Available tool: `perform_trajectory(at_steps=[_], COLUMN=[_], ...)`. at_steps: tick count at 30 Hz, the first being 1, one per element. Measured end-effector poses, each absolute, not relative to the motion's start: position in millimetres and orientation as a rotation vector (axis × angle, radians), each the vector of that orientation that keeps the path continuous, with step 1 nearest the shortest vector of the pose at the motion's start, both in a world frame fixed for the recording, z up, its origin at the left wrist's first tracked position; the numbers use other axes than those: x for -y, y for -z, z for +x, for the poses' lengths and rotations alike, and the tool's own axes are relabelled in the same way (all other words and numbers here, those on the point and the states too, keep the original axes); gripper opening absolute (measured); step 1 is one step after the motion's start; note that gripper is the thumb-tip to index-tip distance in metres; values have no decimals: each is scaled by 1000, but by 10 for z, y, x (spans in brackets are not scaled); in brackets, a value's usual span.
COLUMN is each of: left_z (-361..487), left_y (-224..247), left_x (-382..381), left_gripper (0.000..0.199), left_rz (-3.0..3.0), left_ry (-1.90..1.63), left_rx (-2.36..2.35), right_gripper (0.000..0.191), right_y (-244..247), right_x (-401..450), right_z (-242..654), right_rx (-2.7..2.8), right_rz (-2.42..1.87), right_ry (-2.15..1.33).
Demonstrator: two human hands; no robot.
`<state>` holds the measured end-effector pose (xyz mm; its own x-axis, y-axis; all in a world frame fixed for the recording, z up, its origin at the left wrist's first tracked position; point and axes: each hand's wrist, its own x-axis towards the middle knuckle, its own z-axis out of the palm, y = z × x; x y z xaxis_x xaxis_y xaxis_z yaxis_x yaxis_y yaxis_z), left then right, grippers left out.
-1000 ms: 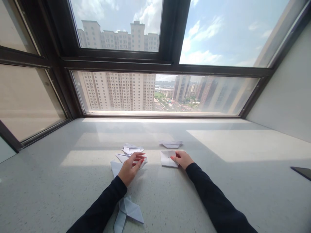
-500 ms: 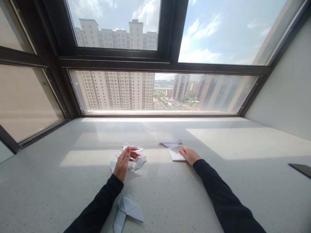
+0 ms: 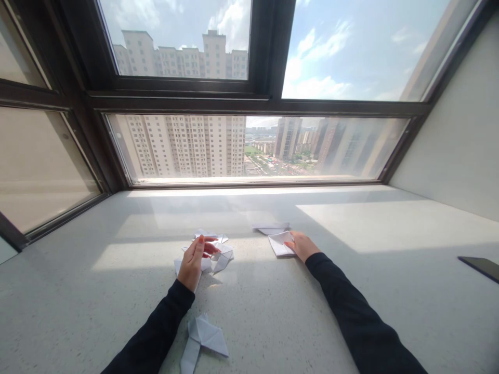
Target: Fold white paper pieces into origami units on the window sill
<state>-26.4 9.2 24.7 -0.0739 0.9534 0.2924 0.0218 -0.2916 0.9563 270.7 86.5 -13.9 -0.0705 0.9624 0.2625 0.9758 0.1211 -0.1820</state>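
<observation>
My right hand grips the right edge of a folded white paper, thumb on top and fingers out of sight beneath. Just behind that paper lies a flat strip of folded white paper. My left hand hovers with loosely bent fingers apart and nothing visible between them. Under and around it are several folded white paper pieces, partly hidden by the hand. Nearer to me, beside my left sleeve, rests an origami figure of white paper with angular flaps.
A pale speckled stone sill carries everything, with bands of sunlight across it. Dark window frames rise at the back, and a white wall stands on the right. A flat dark object lies at the far right.
The whole view has shifted slightly. Both hands stay nearly in place, the right still on the folded paper and the left still over the paper pieces.
</observation>
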Motion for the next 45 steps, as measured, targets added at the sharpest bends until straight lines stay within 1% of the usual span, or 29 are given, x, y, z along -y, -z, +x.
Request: perform_trajectory(at_steps=[7, 14, 21, 28, 45], left_z=[-296, -292, -292, -288, -284], left_y=[-259, -275, -233, -230, -231], left_x=[-110, -119, -122, -140, -131], left_gripper=[40, 42, 41, 41, 41], left_rz=[1413, 1396, 1424, 1427, 1421], left_ry=[-1475, -1468, -1450, -1442, -1441], left_rx=[-1149, -1196, -1184, -1194, -1203], right_gripper=[31, 30, 39, 33, 32], right_y=[209, 113, 167, 178, 174], right_x=[-901, -838, -767, -757, -755], right_z=[2755, 2754, 2627, 2590, 2565], right_rx=[1984, 1913, 1803, 1863, 1828], right_rz=[-1885, -1832, -2095, -2084, -2031], right_ry=[204, 295, 285, 254, 265])
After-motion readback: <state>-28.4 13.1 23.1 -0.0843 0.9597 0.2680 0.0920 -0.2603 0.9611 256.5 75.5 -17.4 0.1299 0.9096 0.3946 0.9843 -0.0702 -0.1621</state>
